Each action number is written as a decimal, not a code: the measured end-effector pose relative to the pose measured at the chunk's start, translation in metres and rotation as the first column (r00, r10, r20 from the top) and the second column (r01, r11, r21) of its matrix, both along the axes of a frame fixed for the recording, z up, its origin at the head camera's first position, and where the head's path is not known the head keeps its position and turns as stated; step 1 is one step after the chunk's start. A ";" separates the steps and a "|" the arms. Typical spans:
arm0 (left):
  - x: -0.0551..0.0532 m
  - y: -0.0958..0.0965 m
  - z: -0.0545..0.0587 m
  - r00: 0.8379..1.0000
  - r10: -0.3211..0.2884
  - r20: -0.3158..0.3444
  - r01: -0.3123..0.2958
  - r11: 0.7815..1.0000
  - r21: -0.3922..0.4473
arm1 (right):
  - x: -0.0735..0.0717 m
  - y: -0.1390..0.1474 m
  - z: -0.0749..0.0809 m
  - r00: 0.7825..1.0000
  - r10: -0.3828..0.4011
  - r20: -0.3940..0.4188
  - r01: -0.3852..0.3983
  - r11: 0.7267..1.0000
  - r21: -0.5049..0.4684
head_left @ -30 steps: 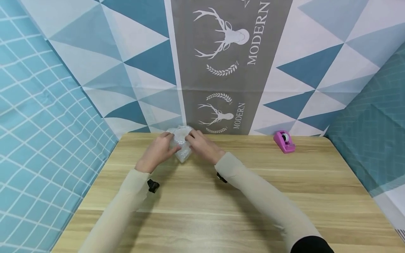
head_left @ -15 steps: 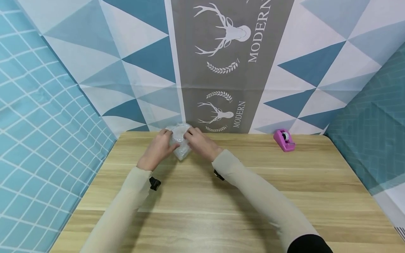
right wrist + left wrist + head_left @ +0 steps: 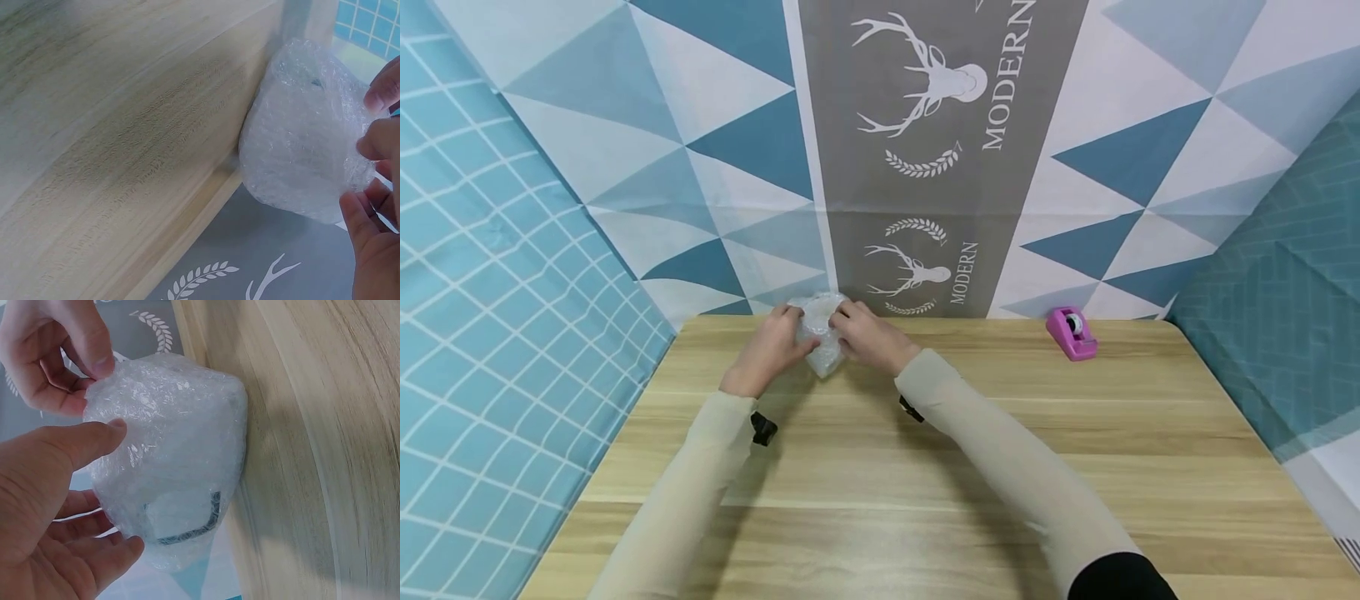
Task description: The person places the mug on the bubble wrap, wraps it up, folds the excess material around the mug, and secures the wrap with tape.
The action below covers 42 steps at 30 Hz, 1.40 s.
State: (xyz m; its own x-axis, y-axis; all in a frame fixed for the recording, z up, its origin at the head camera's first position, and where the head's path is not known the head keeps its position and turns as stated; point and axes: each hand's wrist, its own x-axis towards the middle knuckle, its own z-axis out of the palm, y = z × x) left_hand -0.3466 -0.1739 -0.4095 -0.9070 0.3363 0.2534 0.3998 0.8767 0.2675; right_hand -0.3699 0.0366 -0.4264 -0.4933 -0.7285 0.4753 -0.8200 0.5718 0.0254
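A bundle in clear bubble wrap (image 3: 820, 315) stands on the table near its far edge, between both hands. In the left wrist view, a dark angular band (image 3: 203, 530) shows through the layers of the bubble wrap (image 3: 169, 437); what is inside cannot be made out. My left hand (image 3: 767, 348) holds the bundle's left side, its thumb on the near face and its fingers round the side. My right hand (image 3: 871, 336) pinches the wrap at the upper right. From the right wrist camera, the bubble wrap (image 3: 300, 134) looks crinkled and partly covered by fingers.
A pink tape dispenser (image 3: 1072, 333) with a roll of tape sits at the far right of the wooden table (image 3: 880, 467). Patterned cloth (image 3: 917, 167) rises directly behind the far edge, and blue checked cloth (image 3: 512, 333) hangs along the left.
Both hands and the bundle have shifted slightly left along the far edge. The grips look much the same, and the tape dispenser stays in place.
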 end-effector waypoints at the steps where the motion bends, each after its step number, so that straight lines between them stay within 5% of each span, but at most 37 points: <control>1: -0.001 -0.001 0.000 1.000 -0.001 -0.001 0.001 1.000 0.001 | -0.001 0.000 0.000 1.000 0.002 -0.009 -0.002 1.000 0.004; 18: -0.013 -0.006 -0.005 1.000 0.003 -0.018 -0.003 1.000 0.003 | -0.008 -0.007 -0.003 0.999 -0.017 -0.034 0.017 1.000 0.011; 32: -0.003 0.003 -0.013 0.993 0.035 -0.114 -0.045 0.995 -0.086 | 0.002 -0.012 -0.004 0.992 -0.117 0.056 0.112 0.990 0.084; 42: 0.007 0.012 -0.023 0.997 0.055 0.061 -0.050 0.996 -0.077 | 0.016 -0.005 -0.014 0.974 -0.144 0.174 0.139 0.989 0.041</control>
